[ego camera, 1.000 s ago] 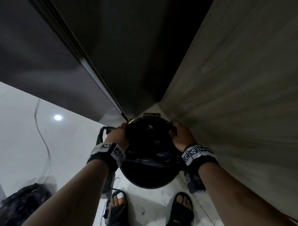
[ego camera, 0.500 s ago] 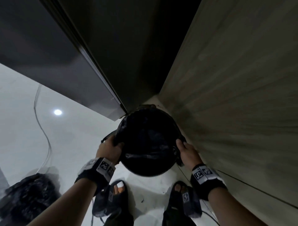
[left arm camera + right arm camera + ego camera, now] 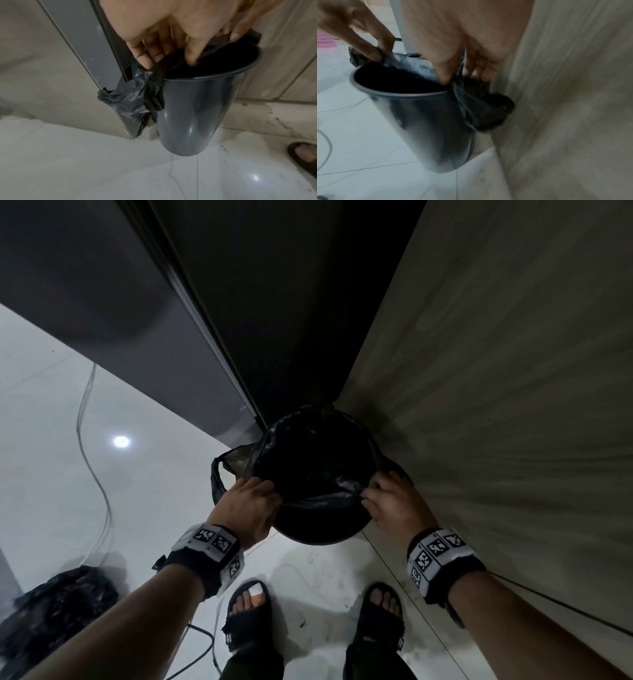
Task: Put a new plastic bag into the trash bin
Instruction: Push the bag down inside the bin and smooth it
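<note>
Head view: round dark trash bin [image 3: 317, 529] standing on white tiled floor [image 3: 44, 474], wedged in the corner between a grey door frame [image 3: 191, 344] and a wood-grain panel [image 3: 496, 405]. Black plastic bag [image 3: 315, 463] already seated inside, its mouth stretched across the opening. Left hand [image 3: 246, 510] at the left of the rim, right hand [image 3: 394, 505] at the right; placement opposite each other judged as a means of spreading the bag mouth evenly.

Left wrist view: left hand fingers [image 3: 145, 56] curled over the bag edge, thumb pressing film inside the rim, pinching it there; one bag handle [image 3: 130, 96] hanging loose outside the bin wall [image 3: 197, 115], against the door frame.

Right wrist view, blurred: right hand thumb and fingers [image 3: 481, 70] pinching bag film at the rim; second handle [image 3: 488, 109] bunched between bin and panel.

Near rim still bare of film. Judged stage: bag inserted, edge not yet folded over all round. Full black bag [image 3: 58, 611] lying on the floor at left, well apart.
</note>
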Action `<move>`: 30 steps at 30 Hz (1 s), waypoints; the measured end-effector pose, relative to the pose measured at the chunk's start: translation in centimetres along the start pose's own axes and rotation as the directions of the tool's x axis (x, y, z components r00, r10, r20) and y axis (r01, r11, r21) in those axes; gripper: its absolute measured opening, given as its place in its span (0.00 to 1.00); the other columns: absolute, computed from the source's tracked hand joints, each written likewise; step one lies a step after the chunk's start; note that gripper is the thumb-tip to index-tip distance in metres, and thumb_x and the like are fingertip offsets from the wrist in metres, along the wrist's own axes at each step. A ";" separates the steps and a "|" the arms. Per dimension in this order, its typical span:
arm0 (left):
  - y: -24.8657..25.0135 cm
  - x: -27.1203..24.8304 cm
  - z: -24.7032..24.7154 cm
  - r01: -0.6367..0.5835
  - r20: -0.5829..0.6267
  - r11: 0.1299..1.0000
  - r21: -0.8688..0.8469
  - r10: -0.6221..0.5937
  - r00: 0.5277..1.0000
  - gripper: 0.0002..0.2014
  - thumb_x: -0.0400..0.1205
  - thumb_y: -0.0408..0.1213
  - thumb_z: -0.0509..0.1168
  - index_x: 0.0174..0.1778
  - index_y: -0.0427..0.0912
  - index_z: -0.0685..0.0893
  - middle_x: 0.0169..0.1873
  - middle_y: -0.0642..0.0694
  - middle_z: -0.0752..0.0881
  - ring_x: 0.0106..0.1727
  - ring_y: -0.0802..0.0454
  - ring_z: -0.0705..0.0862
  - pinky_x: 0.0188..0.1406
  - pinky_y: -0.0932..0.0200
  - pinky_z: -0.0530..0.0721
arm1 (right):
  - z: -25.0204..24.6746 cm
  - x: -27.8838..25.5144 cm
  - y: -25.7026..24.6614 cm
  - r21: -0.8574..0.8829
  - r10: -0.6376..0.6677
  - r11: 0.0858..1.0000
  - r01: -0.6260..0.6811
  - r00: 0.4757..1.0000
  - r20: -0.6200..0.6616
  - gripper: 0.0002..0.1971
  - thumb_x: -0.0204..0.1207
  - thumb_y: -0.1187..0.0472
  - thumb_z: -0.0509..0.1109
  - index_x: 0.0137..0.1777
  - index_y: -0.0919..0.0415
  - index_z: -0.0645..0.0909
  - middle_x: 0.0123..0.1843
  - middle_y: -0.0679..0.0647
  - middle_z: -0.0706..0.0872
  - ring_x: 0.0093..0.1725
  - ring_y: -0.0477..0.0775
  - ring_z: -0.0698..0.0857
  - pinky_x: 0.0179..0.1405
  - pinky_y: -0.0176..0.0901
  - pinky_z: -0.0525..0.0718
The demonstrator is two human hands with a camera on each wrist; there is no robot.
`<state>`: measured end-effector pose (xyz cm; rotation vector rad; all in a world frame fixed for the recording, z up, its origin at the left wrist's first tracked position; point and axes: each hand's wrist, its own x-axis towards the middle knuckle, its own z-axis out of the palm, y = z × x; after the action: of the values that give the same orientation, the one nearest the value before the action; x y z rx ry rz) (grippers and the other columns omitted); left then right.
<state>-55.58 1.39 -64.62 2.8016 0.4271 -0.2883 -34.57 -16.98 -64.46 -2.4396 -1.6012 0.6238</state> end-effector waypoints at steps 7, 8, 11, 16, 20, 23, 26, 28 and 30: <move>0.4 -3.5 1.6 -0.132 -0.025 0.986 -0.098 0.130 0.991 0.12 0.80 0.41 0.58 0.43 0.44 0.87 0.35 0.47 0.85 0.34 0.45 0.85 0.31 0.56 0.86 | 1.8 -4.7 0.3 -0.051 -0.164 0.986 0.158 0.975 -0.149 0.03 0.72 0.60 0.71 0.43 0.57 0.86 0.41 0.53 0.84 0.41 0.56 0.79 0.40 0.46 0.76; 0.4 -4.0 2.0 -0.163 -0.027 0.983 -0.080 0.162 0.986 0.12 0.79 0.40 0.59 0.42 0.44 0.88 0.35 0.48 0.86 0.35 0.45 0.85 0.31 0.56 0.86 | 2.4 -5.4 0.4 -0.055 -0.210 0.978 0.203 0.965 -0.160 0.03 0.72 0.61 0.70 0.43 0.57 0.86 0.40 0.53 0.84 0.40 0.55 0.78 0.40 0.45 0.75; 0.5 -5.0 3.1 -0.212 0.031 0.977 -0.005 0.212 0.977 0.11 0.74 0.38 0.61 0.39 0.50 0.90 0.34 0.51 0.88 0.34 0.50 0.87 0.30 0.62 0.84 | 3.9 -6.7 0.3 -0.054 -0.258 0.966 0.253 0.954 -0.151 0.09 0.76 0.59 0.65 0.38 0.58 0.85 0.38 0.53 0.83 0.38 0.54 0.78 0.39 0.45 0.77; 1.2 -5.2 5.3 -0.066 0.336 0.997 -0.049 0.078 0.939 0.15 0.68 0.39 0.72 0.47 0.62 0.90 0.42 0.58 0.91 0.38 0.55 0.89 0.31 0.66 0.84 | 6.7 -6.3 0.1 -0.154 -0.098 0.983 0.105 0.994 0.049 0.06 0.55 0.64 0.76 0.30 0.51 0.85 0.29 0.48 0.84 0.32 0.55 0.83 0.39 0.46 0.73; 1.1 -4.0 4.5 0.515 0.502 0.796 -0.319 -0.319 0.804 0.19 0.78 0.38 0.65 0.62 0.64 0.84 0.62 0.51 0.87 0.63 0.46 0.85 0.61 0.57 0.82 | 7.4 -5.3 -0.3 0.043 0.146 0.986 -0.159 0.965 0.218 0.10 0.64 0.64 0.70 0.43 0.55 0.89 0.41 0.54 0.92 0.43 0.61 0.89 0.45 0.48 0.85; -0.5 -3.0 2.0 0.744 0.438 0.506 -0.438 -0.602 0.667 0.07 0.69 0.44 0.70 0.37 0.49 0.93 0.42 0.38 0.93 0.50 0.38 0.88 0.51 0.51 0.86 | 5.0 -4.5 -0.2 0.274 0.510 0.771 -0.575 0.815 0.276 0.09 0.72 0.60 0.64 0.47 0.53 0.85 0.44 0.56 0.91 0.48 0.62 0.88 0.47 0.49 0.86; -2.0 -2.0 0.1 0.703 0.257 0.286 -0.652 -0.789 0.559 0.13 0.63 0.49 0.62 0.32 0.48 0.88 0.30 0.40 0.90 0.39 0.37 0.88 0.43 0.47 0.88 | 1.7 -2.8 -0.2 0.511 0.713 0.597 -0.618 0.701 0.015 0.10 0.73 0.65 0.64 0.46 0.53 0.84 0.40 0.55 0.88 0.45 0.61 0.86 0.44 0.44 0.82; -2.1 -0.6 -0.9 0.618 0.308 0.112 -0.779 -0.789 0.531 0.16 0.64 0.52 0.64 0.43 0.50 0.89 0.38 0.41 0.91 0.40 0.39 0.88 0.43 0.51 0.85 | 0.6 -0.8 0.1 0.742 0.745 0.447 -0.500 0.668 0.002 0.12 0.75 0.66 0.65 0.56 0.55 0.82 0.50 0.55 0.88 0.52 0.59 0.86 0.51 0.45 0.81; -1.9 0.8 -0.4 0.530 0.458 -0.144 -0.835 -0.716 0.527 0.28 0.62 0.63 0.69 0.51 0.49 0.89 0.49 0.40 0.91 0.45 0.40 0.87 0.45 0.50 0.84 | 0.7 1.2 0.2 0.864 0.705 0.233 -0.447 0.690 0.166 0.22 0.74 0.55 0.68 0.69 0.53 0.75 0.62 0.53 0.85 0.61 0.57 0.83 0.63 0.51 0.80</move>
<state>-55.34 3.47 -64.93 1.1183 1.4662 0.0669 -34.25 -16.01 -65.45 -2.0171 0.0053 0.8608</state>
